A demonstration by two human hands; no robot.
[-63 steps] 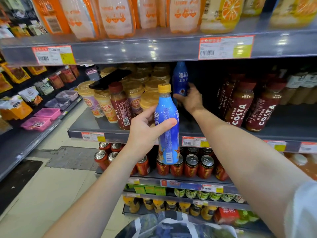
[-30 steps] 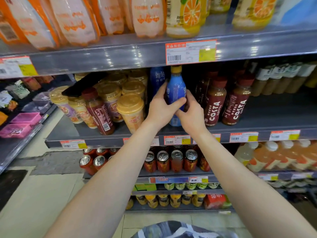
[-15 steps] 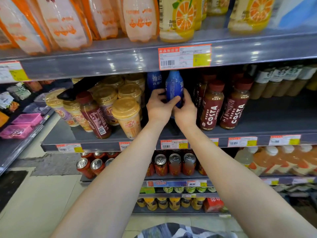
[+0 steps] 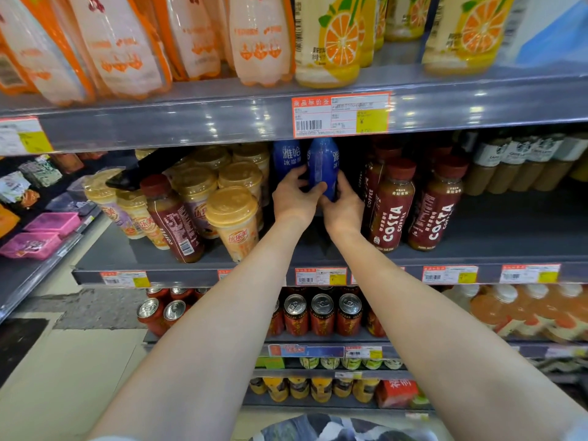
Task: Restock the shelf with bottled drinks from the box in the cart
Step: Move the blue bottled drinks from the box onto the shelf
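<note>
A short while ago the left hand held the blue bottle out in front of the shelf. The right hand was reaching in beside a second blue bottle.

Now the blue bottle has gone in under the shelf above, near the middle of the picture and a bit above centre. Its yellow cap showed before, but now it is hidden behind the price tag on that upper shelf. The bottle is just right of the second blue bottle and left of the brown coffee bottles.

Both hands are on it. The left hand's fingers curl round its left side, and the thumb lies across the front. The right hand cups its right side. The hands hide the bottom of the bottle, so I cannot tell if it rests on the shelf yet.

I think this bottle is nearly put away. What is left is to let go and pull both hands back with care. They should not bump the coffee bottles, or the tea cups to the left. After that comes the next bottle. The box and the cart cannot be seen here, so I cannot tell how many bottles are left.
</note>
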